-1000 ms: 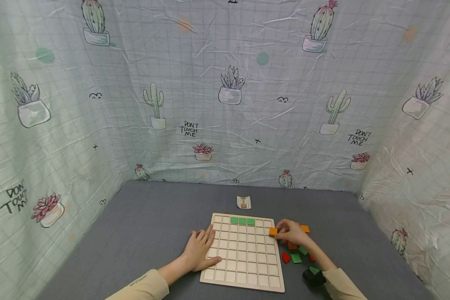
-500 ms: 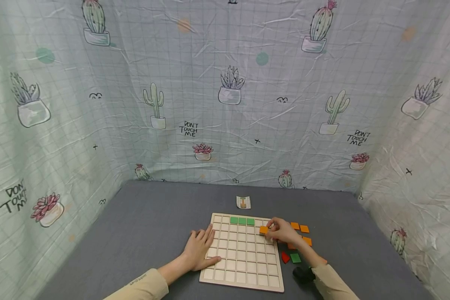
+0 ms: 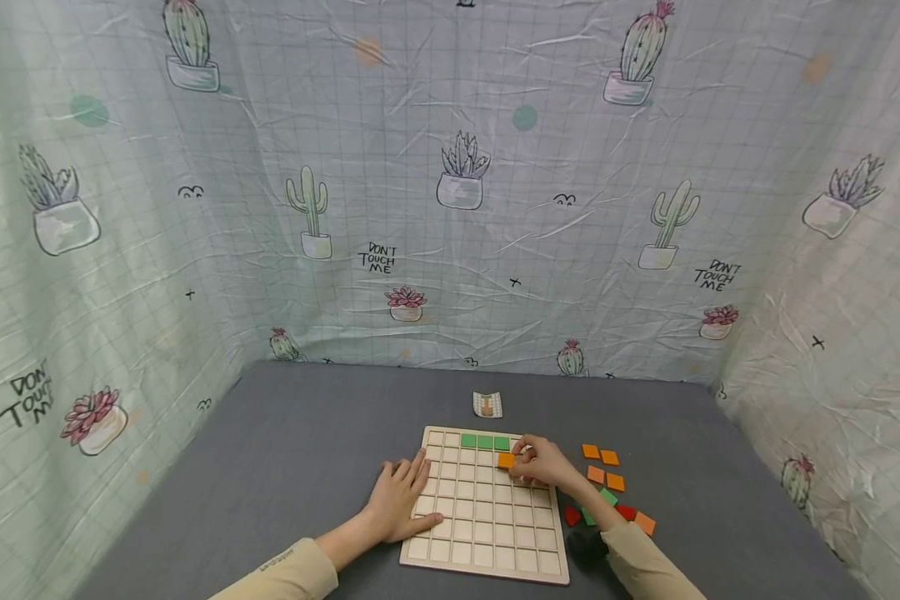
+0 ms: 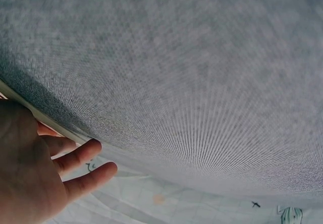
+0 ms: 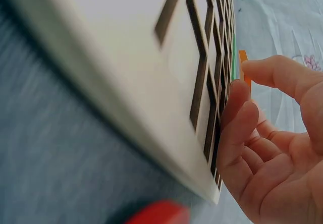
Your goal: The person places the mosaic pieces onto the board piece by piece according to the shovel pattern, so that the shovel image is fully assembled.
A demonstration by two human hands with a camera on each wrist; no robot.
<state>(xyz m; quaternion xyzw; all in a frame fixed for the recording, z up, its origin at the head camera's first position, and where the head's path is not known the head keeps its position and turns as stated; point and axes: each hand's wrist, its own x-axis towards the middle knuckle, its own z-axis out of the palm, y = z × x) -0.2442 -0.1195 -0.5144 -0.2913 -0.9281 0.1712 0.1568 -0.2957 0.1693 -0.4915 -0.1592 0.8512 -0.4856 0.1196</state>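
A wooden grid board lies on the grey table, with three green square tiles side by side in its far row. My right hand pinches an orange square tile close over the second row, just below the rightmost green tile. In the right wrist view the orange tile stands edge-on between thumb and fingertips, near the board's cells. My left hand lies with fingers spread on the board's left edge; the left wrist view shows its fingers extended by the rim.
Right of the board lie several loose tiles: orange squares, a green one and red pieces, partly under the right forearm. A small printed pattern card lies behind the board. A cactus-print curtain surrounds the table.
My right hand has carried the orange tile leftward from the board's right edge to below the rightmost green tile, uncovering loose orange tiles. My left hand has stayed in place.
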